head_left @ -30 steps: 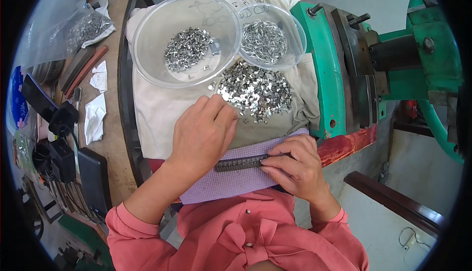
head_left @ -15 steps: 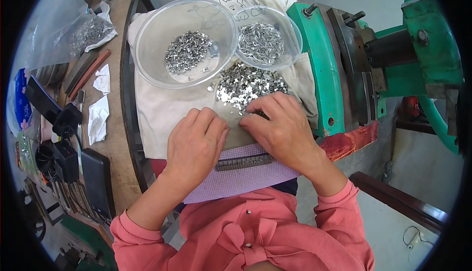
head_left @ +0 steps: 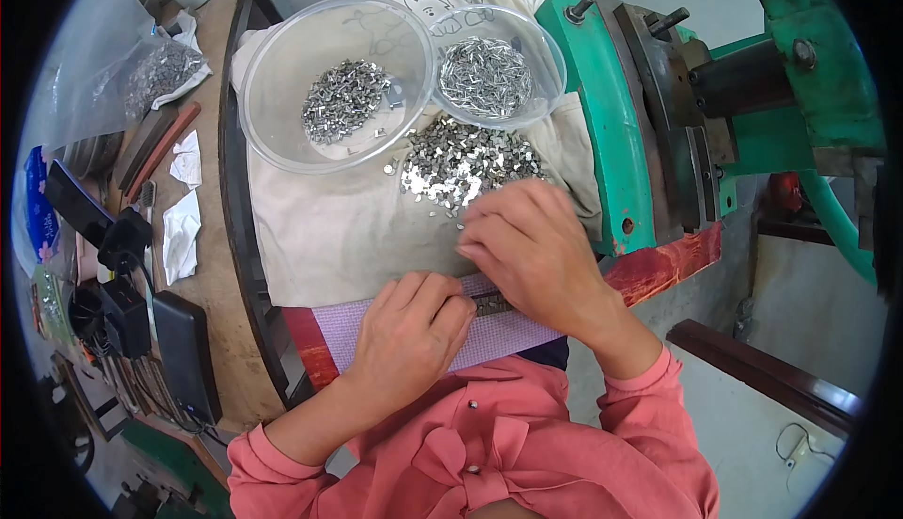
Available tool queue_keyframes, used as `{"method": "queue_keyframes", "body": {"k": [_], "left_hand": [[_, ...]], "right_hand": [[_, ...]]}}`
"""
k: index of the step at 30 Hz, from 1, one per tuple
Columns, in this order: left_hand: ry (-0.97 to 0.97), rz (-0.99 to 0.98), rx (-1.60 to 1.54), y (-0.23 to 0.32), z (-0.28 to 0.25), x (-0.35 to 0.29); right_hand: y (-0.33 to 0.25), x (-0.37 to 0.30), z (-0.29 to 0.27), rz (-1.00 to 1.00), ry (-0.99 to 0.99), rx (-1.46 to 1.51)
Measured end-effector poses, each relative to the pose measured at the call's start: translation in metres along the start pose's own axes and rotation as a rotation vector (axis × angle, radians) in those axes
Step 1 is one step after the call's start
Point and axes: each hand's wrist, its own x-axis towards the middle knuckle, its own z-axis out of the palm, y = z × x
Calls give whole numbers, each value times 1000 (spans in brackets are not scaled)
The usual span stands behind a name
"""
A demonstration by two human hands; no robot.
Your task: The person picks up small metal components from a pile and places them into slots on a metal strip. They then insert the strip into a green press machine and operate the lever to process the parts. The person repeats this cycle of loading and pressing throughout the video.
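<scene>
My left hand (head_left: 409, 331) has its fingers curled at the left end of a dark, notched metal strip (head_left: 490, 304) lying on a purple checked cloth (head_left: 331, 329). Its fingertips hide that end, and whatever they hold cannot be made out. My right hand (head_left: 538, 254) hovers at the near edge of a heap of small flat shiny metal pieces (head_left: 461, 166), thumb and fingers drawn together. Anything between them is hidden. A few loose pieces lie on the beige cloth (head_left: 320, 246) by its fingertips.
Beyond the heap stand a large clear plastic bowl (head_left: 246, 110) with small metal bits and a smaller bowl (head_left: 559, 86) of metal pins. A green machine (head_left: 611, 161) rises at the right. On the left, a wooden bench (head_left: 221, 331) carries a black power bank (head_left: 185, 354) and paper scraps.
My left hand has moved down and slightly right, from the beige cloth to the strip. My right hand stays near the heap, its fingers slightly shifted. The whole view has shifted a little.
</scene>
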Motion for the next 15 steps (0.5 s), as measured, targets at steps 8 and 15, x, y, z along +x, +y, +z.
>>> {"method": "queue_keyframes", "body": {"k": [8, 15], "left_hand": [[-10, -39, -39, 1, -2, 1], [-16, -6, 4, -2, 1, 0]], "right_hand": [[-25, -66, -9, 176, -6, 69], [-12, -42, -11, 148, 73, 25]]}}
